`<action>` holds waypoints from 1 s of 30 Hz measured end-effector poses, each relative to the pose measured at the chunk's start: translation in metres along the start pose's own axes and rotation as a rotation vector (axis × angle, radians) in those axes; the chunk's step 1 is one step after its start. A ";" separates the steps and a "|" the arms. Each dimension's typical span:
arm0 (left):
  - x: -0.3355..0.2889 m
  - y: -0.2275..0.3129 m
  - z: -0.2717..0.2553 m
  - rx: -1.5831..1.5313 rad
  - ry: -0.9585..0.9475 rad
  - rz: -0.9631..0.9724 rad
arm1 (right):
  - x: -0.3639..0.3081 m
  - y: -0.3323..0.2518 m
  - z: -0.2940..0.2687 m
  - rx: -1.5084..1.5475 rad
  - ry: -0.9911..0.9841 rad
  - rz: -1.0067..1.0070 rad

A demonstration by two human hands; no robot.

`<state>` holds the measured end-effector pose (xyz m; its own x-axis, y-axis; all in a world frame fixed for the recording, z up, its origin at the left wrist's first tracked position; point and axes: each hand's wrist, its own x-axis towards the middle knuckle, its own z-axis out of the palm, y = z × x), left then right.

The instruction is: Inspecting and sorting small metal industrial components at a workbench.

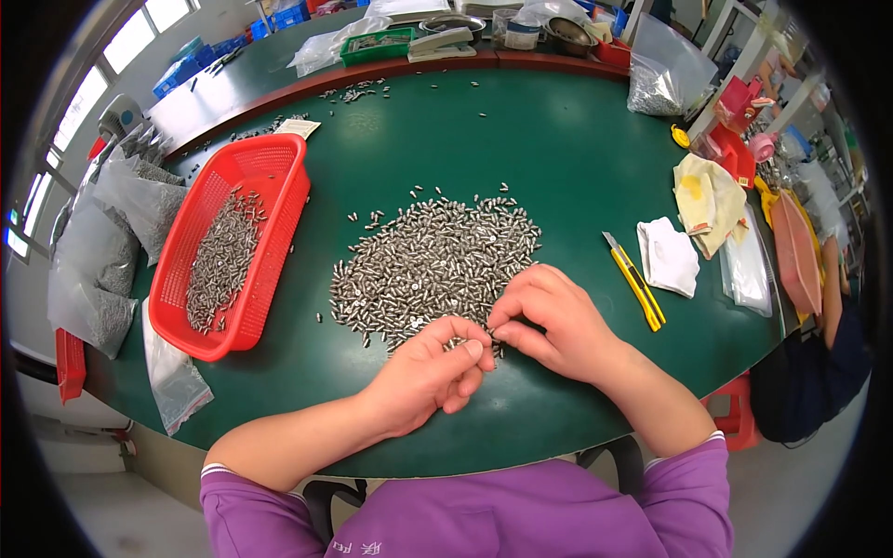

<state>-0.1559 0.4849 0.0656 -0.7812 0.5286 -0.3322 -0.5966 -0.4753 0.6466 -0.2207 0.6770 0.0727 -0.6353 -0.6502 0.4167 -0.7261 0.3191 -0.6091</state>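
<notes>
A broad pile of small silvery metal pieces [428, 260], short and pointed like little pins, lies on the green table in front of me. At its near edge, my left hand [433, 372] is curled with several of these pieces showing between its thumb and fingers. My right hand [558, 321] rests against the pile's right front edge, thumb and forefinger pinched on a single metal piece. The fingertips of both hands nearly meet. What lies deeper inside the left fingers is hidden.
Left of the pile stands a red plastic basket [279, 251] with more pieces inside. Filled clear bags [102, 251] line the left edge. A yellow utility knife [637, 284], a white cloth [668, 257] and a stained cloth [707, 200] lie right. A green tray [377, 46] stands far back; another person sits at right.
</notes>
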 end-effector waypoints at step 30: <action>0.000 0.004 -0.004 -0.133 -0.103 -0.021 | -0.001 0.005 -0.001 0.024 0.196 0.094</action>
<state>-0.1588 0.4804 0.0650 -0.7492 0.6056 -0.2682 -0.6373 -0.5487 0.5411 -0.2241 0.6805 0.0697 -0.7406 -0.4715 0.4788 -0.6562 0.3537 -0.6666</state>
